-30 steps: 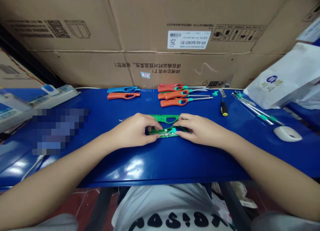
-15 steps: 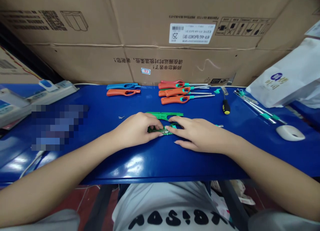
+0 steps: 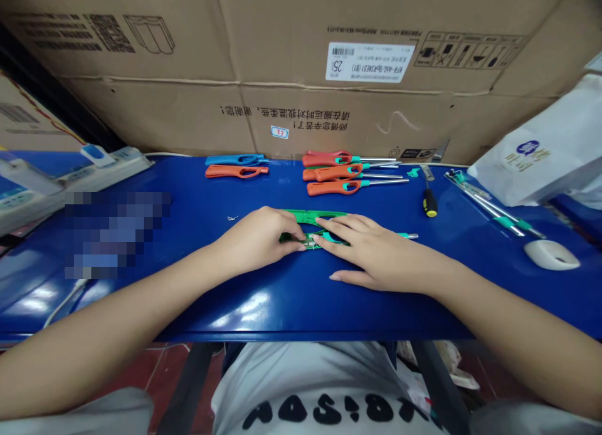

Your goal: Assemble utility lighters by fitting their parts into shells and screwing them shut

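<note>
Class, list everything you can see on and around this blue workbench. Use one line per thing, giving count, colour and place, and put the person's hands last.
green lighter casing: two halves, green, table centre
long lighters: three, orange with metal rods, far centre
casing halves: two, one blue and one orange, far left of centre
screwdriver: one, black and yellow handle, far right
metal rods: a few, silver with green ends, right
oval object: one, white, right edge
bag: one, white, far right
power strip: one, white, far left
cardboard boxes: brown, behind table
table: one, blue
left hand: pinching the casing
right hand: fingers flat on the casing
</note>
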Motion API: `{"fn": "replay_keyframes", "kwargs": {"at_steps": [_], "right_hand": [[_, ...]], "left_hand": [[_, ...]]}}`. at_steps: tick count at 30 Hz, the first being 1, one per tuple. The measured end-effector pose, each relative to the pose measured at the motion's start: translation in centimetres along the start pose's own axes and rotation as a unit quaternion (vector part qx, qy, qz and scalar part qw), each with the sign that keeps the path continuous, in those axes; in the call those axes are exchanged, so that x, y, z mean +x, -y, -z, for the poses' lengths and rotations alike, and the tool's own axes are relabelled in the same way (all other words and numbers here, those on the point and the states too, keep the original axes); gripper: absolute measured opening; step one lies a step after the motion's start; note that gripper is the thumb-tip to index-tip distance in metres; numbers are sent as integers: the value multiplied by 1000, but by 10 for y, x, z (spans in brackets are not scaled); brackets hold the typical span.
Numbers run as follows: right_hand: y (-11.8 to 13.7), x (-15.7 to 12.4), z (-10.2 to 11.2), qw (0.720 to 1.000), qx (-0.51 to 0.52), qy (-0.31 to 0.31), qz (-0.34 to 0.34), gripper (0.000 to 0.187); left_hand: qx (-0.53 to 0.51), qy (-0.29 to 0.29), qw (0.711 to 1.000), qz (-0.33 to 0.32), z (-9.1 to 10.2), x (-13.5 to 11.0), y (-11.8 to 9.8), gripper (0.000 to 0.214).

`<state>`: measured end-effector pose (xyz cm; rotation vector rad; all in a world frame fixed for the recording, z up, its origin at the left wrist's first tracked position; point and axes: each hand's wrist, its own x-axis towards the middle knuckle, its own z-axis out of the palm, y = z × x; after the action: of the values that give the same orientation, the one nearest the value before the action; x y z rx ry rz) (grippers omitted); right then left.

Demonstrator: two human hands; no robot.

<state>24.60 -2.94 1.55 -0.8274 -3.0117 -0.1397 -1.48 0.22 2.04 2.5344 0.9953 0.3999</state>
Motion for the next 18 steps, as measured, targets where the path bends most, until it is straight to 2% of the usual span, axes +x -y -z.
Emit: {"fn": "replay_keyframes", "kwargs": {"at_steps": [5, 8, 12, 15, 18], "right_hand": [[5, 7, -1, 999, 23, -23, 4, 60], [0, 10, -3, 994, 81, -74, -27, 46], [-24, 11, -12, 972, 137, -148, -118, 33], [-45, 8, -18, 951, 233, -162, -126, 25], [-59, 4, -21, 926, 320, -152, -132, 19]], "left_hand": [[8, 0, 1000, -3, 0, 0, 0, 12], [2, -3, 1000, -6, 0, -1, -1, 12], [-9, -20, 1000, -8, 0, -2, -4, 15], [-12, -46, 999, -19, 3, -2, -5, 19], [33, -63, 997, -36, 5, -1, 1, 23]]}}
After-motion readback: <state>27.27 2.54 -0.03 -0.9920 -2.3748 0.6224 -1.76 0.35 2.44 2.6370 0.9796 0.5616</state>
